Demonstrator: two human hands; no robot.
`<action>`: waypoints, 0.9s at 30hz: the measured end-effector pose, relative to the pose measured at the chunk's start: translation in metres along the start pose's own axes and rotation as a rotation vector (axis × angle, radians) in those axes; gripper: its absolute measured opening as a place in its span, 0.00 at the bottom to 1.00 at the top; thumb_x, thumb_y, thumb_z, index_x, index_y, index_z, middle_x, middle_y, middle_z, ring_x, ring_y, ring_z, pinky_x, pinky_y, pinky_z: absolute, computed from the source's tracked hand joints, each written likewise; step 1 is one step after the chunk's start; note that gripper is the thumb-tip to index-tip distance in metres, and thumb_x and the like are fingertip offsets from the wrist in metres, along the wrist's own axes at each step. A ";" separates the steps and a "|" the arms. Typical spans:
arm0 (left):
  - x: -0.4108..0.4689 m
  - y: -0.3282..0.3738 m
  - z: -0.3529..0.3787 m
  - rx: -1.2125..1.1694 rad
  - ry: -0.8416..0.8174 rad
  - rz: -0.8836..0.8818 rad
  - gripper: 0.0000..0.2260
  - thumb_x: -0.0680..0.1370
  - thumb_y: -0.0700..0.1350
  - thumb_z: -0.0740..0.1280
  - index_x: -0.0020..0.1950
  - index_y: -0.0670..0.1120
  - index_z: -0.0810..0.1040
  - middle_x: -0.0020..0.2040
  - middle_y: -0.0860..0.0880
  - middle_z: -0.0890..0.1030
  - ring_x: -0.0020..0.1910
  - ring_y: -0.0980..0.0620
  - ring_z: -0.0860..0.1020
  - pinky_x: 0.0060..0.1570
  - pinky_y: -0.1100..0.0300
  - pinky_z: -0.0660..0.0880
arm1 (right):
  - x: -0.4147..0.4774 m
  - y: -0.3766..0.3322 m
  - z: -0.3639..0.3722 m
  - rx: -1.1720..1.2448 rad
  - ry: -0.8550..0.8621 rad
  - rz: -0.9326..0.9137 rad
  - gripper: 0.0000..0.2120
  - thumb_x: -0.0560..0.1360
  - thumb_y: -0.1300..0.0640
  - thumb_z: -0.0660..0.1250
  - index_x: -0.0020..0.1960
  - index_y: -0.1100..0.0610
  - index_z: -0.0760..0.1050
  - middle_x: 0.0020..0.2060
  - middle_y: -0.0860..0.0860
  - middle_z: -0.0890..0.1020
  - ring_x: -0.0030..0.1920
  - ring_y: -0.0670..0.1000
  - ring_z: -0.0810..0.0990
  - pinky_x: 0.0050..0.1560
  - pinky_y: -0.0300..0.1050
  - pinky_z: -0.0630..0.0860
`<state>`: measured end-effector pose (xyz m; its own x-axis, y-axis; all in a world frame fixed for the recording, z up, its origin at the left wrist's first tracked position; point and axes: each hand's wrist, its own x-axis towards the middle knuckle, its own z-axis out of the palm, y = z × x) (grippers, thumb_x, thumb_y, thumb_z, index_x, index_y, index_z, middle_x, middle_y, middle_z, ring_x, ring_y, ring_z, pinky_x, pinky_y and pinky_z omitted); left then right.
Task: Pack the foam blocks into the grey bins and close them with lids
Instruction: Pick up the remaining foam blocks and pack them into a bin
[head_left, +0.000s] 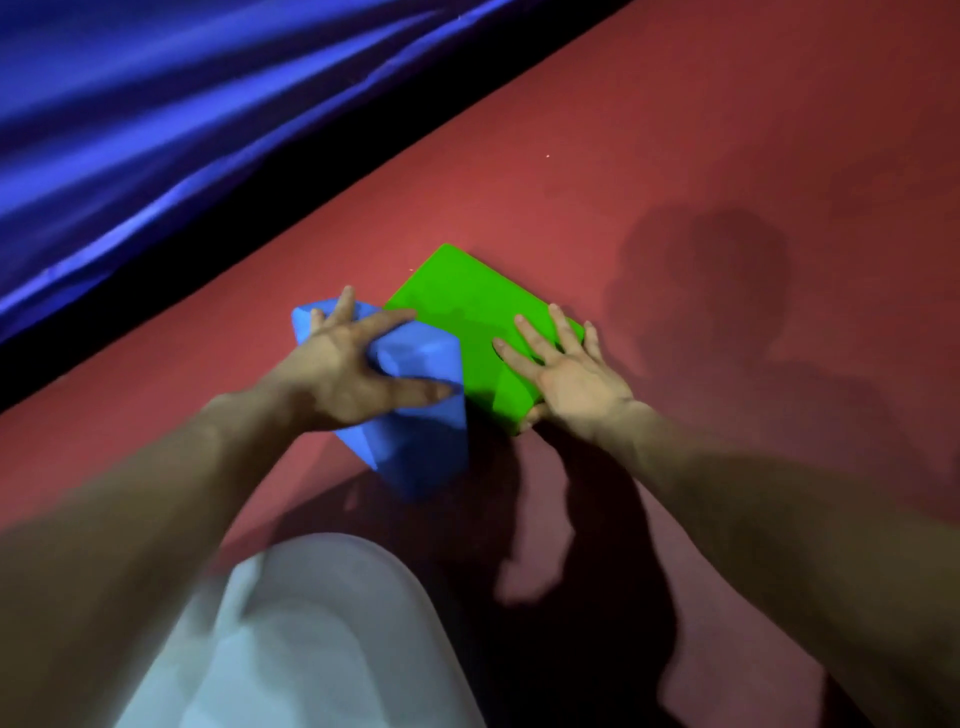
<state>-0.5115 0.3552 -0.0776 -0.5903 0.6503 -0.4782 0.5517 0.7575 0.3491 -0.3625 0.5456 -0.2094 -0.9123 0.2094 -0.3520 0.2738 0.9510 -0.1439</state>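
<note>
A blue foam block stands on the red floor, touching a flat green foam block on its right. My left hand lies spread over the top of the blue block, fingers wrapped over its edges and thumb pointing toward the green one. My right hand rests flat on the near right part of the green block, fingers straight, thumb tucked at the block's near corner. No grey bin or lid is in view.
The red floor mat stretches to the right and far side. A shiny blue sheet runs along the left beyond a dark strip. My knee in light trousers is at the bottom.
</note>
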 end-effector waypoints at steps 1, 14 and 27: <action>0.001 -0.003 -0.005 -0.027 0.013 -0.006 0.55 0.52 0.76 0.74 0.76 0.58 0.67 0.80 0.41 0.58 0.81 0.45 0.47 0.78 0.51 0.49 | -0.005 0.001 -0.003 -0.008 -0.017 0.004 0.49 0.71 0.38 0.69 0.80 0.43 0.40 0.80 0.52 0.40 0.77 0.67 0.35 0.72 0.73 0.43; -0.035 -0.017 0.007 0.031 0.016 0.143 0.56 0.51 0.73 0.64 0.78 0.55 0.63 0.75 0.42 0.67 0.76 0.39 0.59 0.77 0.44 0.53 | -0.219 0.035 0.057 -0.142 -0.049 0.182 0.56 0.46 0.38 0.83 0.70 0.49 0.67 0.67 0.59 0.70 0.63 0.69 0.70 0.55 0.68 0.76; -0.035 0.034 0.023 0.324 -0.108 0.071 0.49 0.59 0.69 0.77 0.76 0.57 0.65 0.78 0.37 0.55 0.77 0.35 0.50 0.75 0.44 0.49 | -0.178 0.052 0.044 -0.137 -0.144 0.082 0.64 0.63 0.30 0.72 0.75 0.41 0.25 0.77 0.58 0.31 0.76 0.69 0.35 0.65 0.71 0.65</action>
<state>-0.4589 0.3570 -0.0676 -0.4881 0.6775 -0.5502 0.7573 0.6422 0.1190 -0.1729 0.5473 -0.1951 -0.8328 0.2618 -0.4878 0.2924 0.9562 0.0141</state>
